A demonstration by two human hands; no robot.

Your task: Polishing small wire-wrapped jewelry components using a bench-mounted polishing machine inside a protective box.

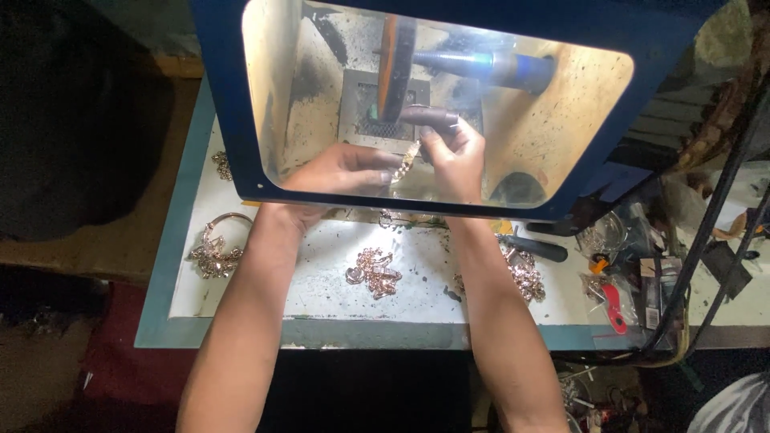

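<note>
Now polishing a bracelet at the wheel, mid-step.

Both hands inside the blue hood (224,120), behind its clear window: left hand (341,168) and right hand (457,152) pinched shut on a gold-coloured bracelet (407,158), held just below the orange wheel (395,68). Next, likely: turning the piece to bring a fresh face to the wheel, keeping fingertips off the rim. More chains (373,273) waiting on the white tray (321,301).
</note>
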